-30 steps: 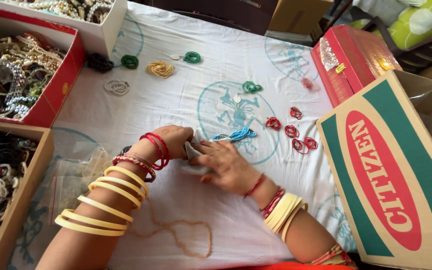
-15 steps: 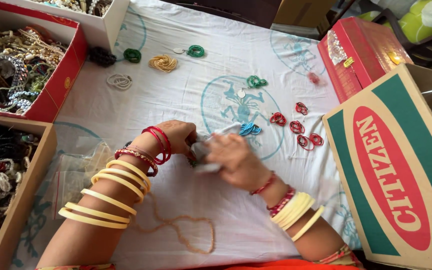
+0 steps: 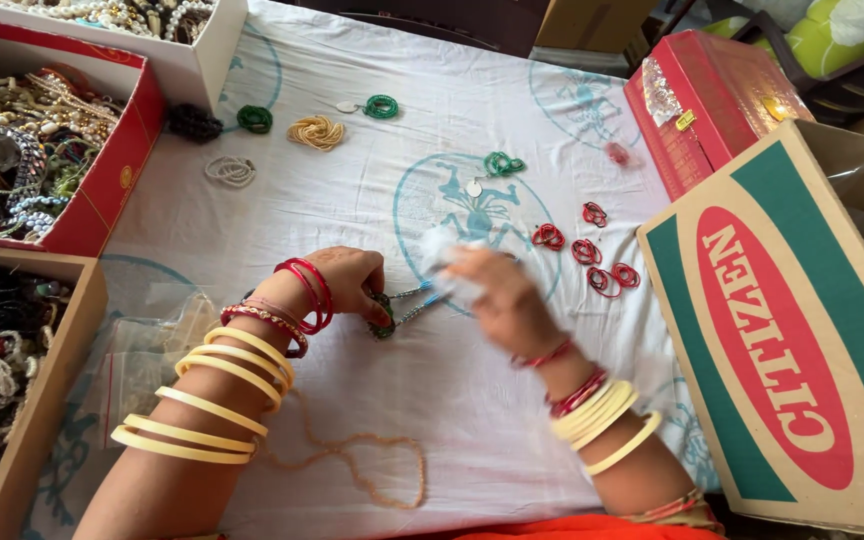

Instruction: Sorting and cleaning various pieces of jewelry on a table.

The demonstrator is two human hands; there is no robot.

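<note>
The left hand (image 3: 344, 283) pinches a green-beaded piece (image 3: 384, 315) with blue strands, just left of the blue print (image 3: 472, 205) on the white cloth (image 3: 402, 410). The right hand (image 3: 492, 290) is motion-blurred over something white; its grip cannot be told.

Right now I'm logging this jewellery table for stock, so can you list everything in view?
cloth: one, white with blue prints, covers the table
red boxes: two, one far left full of jewellery, one far right
white box: one, top left, holds pearls
brown box: one, near left, dark beads
big carton: one, green and red, right
red coils: about five, right of centre
green coils: three, far side
beige chain: one, near edge
beaded string: one, blue and green, between the hands
left hand: pinches the string
right hand: blurred, at the string's other end
</note>
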